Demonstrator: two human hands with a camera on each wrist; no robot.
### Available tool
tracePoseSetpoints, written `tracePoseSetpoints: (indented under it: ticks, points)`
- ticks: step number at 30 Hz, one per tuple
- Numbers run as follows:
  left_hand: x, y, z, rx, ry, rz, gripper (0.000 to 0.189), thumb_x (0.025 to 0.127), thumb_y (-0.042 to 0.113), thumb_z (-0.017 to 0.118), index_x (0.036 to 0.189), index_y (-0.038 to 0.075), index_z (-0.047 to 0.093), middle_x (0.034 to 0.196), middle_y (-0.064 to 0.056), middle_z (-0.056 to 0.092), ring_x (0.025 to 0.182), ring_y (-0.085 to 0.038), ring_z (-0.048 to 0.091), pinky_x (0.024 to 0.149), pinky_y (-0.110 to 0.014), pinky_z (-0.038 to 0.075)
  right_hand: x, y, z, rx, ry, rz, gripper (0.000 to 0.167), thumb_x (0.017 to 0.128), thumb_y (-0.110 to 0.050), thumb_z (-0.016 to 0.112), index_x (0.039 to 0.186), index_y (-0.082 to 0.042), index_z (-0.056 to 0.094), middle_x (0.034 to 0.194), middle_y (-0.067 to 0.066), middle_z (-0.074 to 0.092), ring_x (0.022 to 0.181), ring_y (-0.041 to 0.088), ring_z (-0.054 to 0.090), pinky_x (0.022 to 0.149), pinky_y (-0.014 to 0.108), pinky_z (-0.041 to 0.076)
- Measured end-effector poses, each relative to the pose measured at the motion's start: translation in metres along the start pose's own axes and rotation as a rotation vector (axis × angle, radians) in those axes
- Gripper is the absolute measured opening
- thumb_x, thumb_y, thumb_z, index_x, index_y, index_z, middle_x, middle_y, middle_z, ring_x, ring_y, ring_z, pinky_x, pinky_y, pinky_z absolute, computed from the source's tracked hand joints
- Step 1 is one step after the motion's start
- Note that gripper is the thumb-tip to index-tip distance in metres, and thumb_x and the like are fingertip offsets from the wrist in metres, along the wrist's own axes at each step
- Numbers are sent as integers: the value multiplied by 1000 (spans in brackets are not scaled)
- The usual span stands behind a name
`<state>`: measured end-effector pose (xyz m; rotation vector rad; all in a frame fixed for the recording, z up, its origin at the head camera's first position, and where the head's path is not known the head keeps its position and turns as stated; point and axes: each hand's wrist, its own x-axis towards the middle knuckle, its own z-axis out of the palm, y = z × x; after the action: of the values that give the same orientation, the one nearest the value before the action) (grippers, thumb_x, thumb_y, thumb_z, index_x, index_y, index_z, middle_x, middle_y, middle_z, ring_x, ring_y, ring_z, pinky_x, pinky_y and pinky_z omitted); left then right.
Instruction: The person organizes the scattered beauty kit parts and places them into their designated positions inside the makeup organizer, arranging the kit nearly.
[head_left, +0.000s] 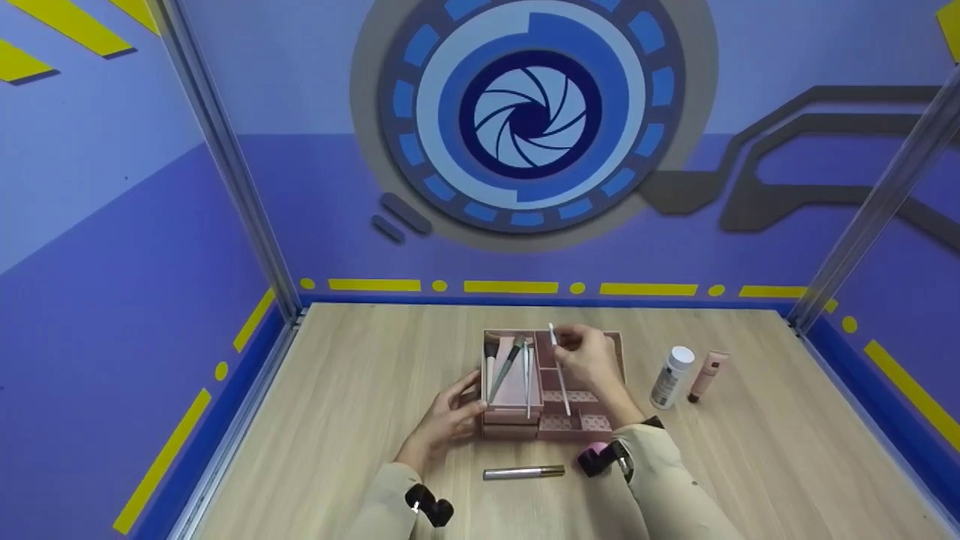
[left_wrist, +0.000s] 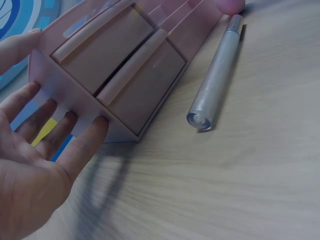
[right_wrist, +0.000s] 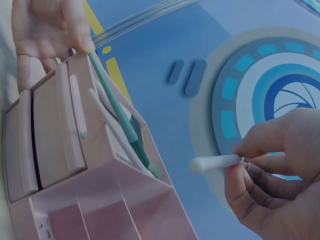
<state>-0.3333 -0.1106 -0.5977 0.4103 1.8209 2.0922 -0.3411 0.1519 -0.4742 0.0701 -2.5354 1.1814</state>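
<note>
A pink makeup organizer (head_left: 511,412) stands on the table, with two drawers at its front left and open compartments at its right. My left hand (head_left: 444,421) steadies its left side; in the left wrist view the fingertips press the side panel and the thumb touches the upper edge. Over the right compartments, my right hand (head_left: 589,361) pinches a slim white makeup brush (right_wrist: 216,163) between thumb and fingers. The bristle end is hard to make out. Several brushes, one with a green handle (right_wrist: 112,97) in the right wrist view, lie in the organizer's top left tray.
A silver tube with a gold cap (head_left: 523,472) lies before the organizer. Near my right wrist is a round pink item (head_left: 598,448), partly covered. To the right are a white bottle (head_left: 673,377) and a pink squeeze tube (head_left: 708,376). Walls border the wooden table (head_left: 352,360).
</note>
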Motion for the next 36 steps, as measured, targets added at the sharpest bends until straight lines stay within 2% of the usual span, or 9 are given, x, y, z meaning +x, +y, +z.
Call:
tracePoseSetpoints:
  ticks: [6,13,21,28,36]
  points:
    - [1,-2,0,12,-10,12,74,94,21,65,154,9,25,154,-23,34,130,-26,49,101,-51,45,3,-6,7,-18,-15,17,26,76,-8,71,101,-8,75,85,4,73,77,16,66,73,32,56]
    - [-1,0,1,-4,2,-5,75,92,22,67,154,11,27,153,-23,35,123,-21,53,98,-48,47,8,-13,15,1,-19,-3,24,76,-6,71,100,-7,75,85,5,73,76,17,67,73,33,57]
    - [0,2,0,-4,-2,4,73,94,19,64,154,9,25,153,-24,34,126,-23,52,100,-51,45,11,-22,22,38,-32,-18,23,78,-7,72,101,-4,74,85,6,73,78,19,68,71,33,57]
    - [1,1,0,-19,-2,14,73,93,18,65,154,8,26,152,-23,36,125,-22,52,100,-46,47,13,-24,29,53,-27,-32,21,77,-7,73,98,-4,74,83,7,73,76,19,68,71,33,56]
    - [1,0,0,-27,6,-12,71,93,20,65,154,12,29,154,-20,36,127,-21,50,94,-45,48,19,-23,39,72,-49,23,22,80,-9,74,101,-4,73,84,6,71,76,18,65,68,29,55]
